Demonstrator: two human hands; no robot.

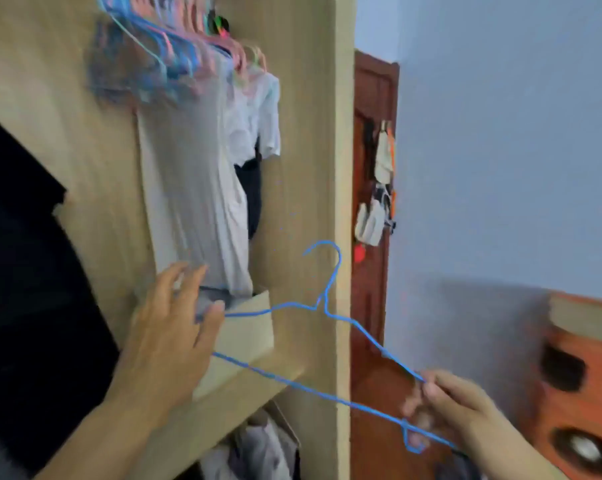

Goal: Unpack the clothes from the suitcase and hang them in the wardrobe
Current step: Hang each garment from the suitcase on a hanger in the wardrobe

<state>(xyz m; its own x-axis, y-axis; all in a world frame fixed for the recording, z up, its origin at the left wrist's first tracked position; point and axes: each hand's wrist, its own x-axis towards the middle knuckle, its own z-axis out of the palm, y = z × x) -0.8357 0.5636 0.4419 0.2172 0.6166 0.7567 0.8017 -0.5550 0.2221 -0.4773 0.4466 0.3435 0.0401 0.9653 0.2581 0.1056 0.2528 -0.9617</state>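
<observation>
Holding an empty blue hanger, right hand pinching one end, left hand open beside it. Probably fetching next garment; suitcase unseen.

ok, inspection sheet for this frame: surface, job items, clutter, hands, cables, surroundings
surface: wooden wardrobe, open, seen tilted; a shelf runs under the hanging space.
job's things: blue wire hanger, bare, no garment on it; grey shirt and white shirt already hang from the rail; suitcase not in view.
clutter: bunch of spare hangers, blue and pink, on the rail; folded clothes below the shelf.
grippers: left hand open, fingers by the hanger's left end and the grey shirt's hem; right hand has a pinch grip on the hanger's right end.
cables: nothing seen.
surroundings: red-brown door with small items hung on it; pale blue wall.
</observation>
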